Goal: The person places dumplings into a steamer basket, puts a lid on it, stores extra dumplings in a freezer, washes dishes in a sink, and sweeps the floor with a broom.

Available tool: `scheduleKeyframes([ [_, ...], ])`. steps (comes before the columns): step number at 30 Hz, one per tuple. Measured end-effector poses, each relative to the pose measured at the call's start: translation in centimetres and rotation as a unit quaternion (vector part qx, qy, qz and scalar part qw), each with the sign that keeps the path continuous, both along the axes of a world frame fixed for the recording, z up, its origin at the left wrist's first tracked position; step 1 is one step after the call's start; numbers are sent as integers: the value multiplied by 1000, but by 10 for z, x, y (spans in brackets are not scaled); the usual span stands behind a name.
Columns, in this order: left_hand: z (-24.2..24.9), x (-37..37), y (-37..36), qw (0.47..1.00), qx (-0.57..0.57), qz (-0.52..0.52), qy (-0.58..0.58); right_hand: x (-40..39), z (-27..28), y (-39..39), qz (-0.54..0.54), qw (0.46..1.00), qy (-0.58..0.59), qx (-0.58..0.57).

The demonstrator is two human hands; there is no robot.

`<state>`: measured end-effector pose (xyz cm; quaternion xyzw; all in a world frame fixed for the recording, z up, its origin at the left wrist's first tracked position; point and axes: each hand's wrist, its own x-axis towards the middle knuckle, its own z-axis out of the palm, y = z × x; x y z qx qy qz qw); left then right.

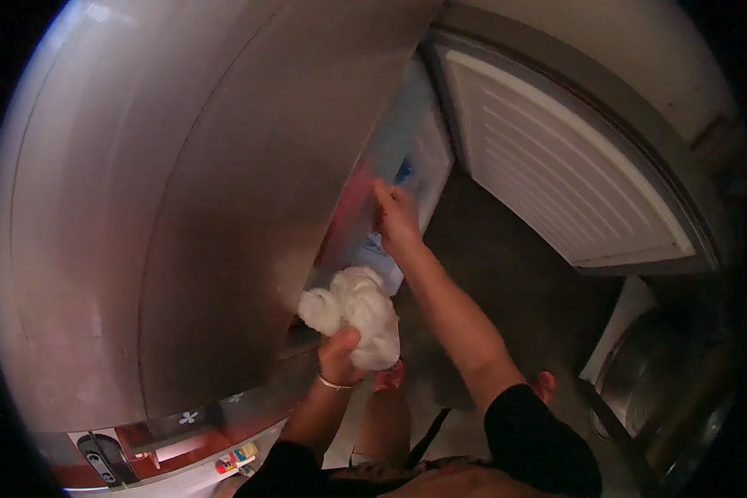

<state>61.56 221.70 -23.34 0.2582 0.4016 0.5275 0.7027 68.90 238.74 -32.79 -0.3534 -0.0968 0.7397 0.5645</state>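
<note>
A white plastic bag (361, 311), bunched and bulging, is gripped by my left hand (337, 357), the thumb pressed against its side. It is just outside the open steel fridge-freezer compartment. My right hand (397, 217) is at the compartment's opening, closed with the thumb raised; what its fingers hold, if anything, is hidden. Beside that hand are a pale translucent drawer (433, 158) with blue marks and reddish contents (349, 207) behind the edge of the steel door.
A large steel door (183, 183) fills the left. The open lower door, with a ribbed white inner panel (556, 158), swings out at the right. A round glossy container (651, 373) stands lower right. Below left are a reddish shelf (191, 444) and small colourful packets (237, 458).
</note>
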Motion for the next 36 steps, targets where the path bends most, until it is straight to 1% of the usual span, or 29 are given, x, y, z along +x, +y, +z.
scheduleKeyframes([
  [1, 5, 2, -1, 999, -7, -26, -23, 14, -2, -6, 16, 1000, -12, 3],
  [2, 12, 5, 0, 998, 13, -55, 12, 26, -1, -11, 33, 999, -24, 8],
  [4, 26, 13, -3, 989, 56, -106, 87, 43, 5, -26, 4, 1000, -5, -1],
  [7, 44, 34, 9, 985, 82, -63, 138, 56, 0, -40, -31, 999, 6, 5],
  [9, 55, 41, 36, 996, -23, -88, -10, 64, -3, -45, -48, 999, 0, 6],
  [10, 59, 43, 49, 989, -77, -99, -84, 69, -2, -50, -52, 999, -7, -4],
  [11, 69, 45, 60, 982, -82, -111, -128, 73, 6, -53, -59, 998, -14, -11],
  [13, 72, 54, 77, 962, -95, -133, -218, 81, -6, -61, -65, 998, -4, -19],
  [16, 68, 73, 98, 959, -108, -64, -255, 93, -11, -77, -69, 997, 3, -18],
  [17, 72, 84, 104, 966, -130, -23, -223, 95, -10, -79, -69, 997, 6, -15],
  [20, 66, 102, 141, 973, -106, 30, -203, 95, 10, -79, -93, 995, 33, -14],
  [23, 40, 105, 181, 998, -52, 27, -31, 96, 9, -80, -66, 997, 37, 0],
  [24, 22, 103, 194, 996, -11, 57, 61, 97, 2, -79, -55, 998, 29, 15],
  [25, 1, 102, 205, 984, 29, 86, 152, 98, -11, -79, -43, 998, 20, 30],
  [26, -10, 102, 211, 961, 69, 114, 242, 99, -19, -78, -32, 998, 11, 45],
  [27, -7, 103, 209, 947, 67, 87, 301, 100, -20, -79, -12, 1000, 3, 18],
  [29, 15, 105, 194, 906, 70, 32, 417, 99, -19, -74, 24, 999, -11, -33],
  [31, 45, 118, 155, 819, 215, 2, 532, 74, -28, -52, -60, 995, 69, 37],
  [33, 77, 112, 105, 715, 364, -64, 593, 68, -22, -50, -45, 998, 4, 53],
  [34, 83, 110, 87, 735, 376, -75, 559, 65, -18, -49, -38, 997, -29, 60],
  [35, 85, 107, 73, 753, 389, -85, 524, 55, -21, -36, 2, 998, -61, 23],
  [36, 74, 100, 61, 779, 355, -59, 514, 52, -22, -26, 47, 991, -121, 14],
])
